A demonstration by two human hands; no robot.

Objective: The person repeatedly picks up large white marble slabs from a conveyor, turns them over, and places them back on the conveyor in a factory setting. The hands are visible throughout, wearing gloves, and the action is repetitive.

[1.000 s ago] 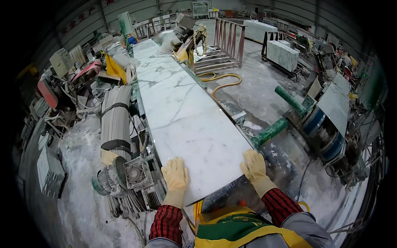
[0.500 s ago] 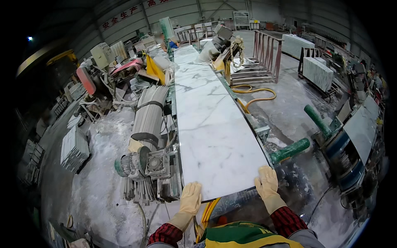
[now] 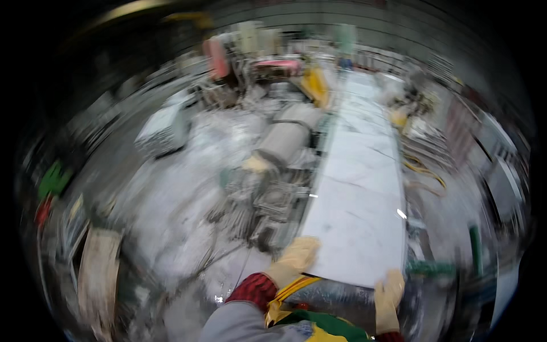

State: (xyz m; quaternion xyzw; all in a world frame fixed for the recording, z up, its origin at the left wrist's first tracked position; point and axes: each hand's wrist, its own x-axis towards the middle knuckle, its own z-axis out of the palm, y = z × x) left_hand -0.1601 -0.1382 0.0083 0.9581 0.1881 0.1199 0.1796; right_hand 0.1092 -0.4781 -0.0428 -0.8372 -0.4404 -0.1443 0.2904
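Note:
A long white marble slab (image 3: pixel 359 216) with grey veins stretches away from me along a narrow machine bed. My left hand (image 3: pixel 297 256), in a cream glove, is closed around its near left corner. At the near right corner, my right hand (image 3: pixel 390 289), in a matching glove, has its fingers bent against the slab's edge. Motion smears both hands, and the undersides of the fingers are hidden.
Left of the bed are a grey ribbed roll (image 3: pixel 290 128) and a gearbox (image 3: pixel 276 196). A stack of pale slabs (image 3: pixel 164 128) sits on the dusty floor. Green rollers (image 3: pixel 431 268) stick out at right, near a yellow hose (image 3: pixel 427 171). A wooden board (image 3: pixel 98 276) stands lower left.
The view has swung left, so the slab and machine now appear farther right. Both hands stay at the slab's near corners. The picture has become blurred.

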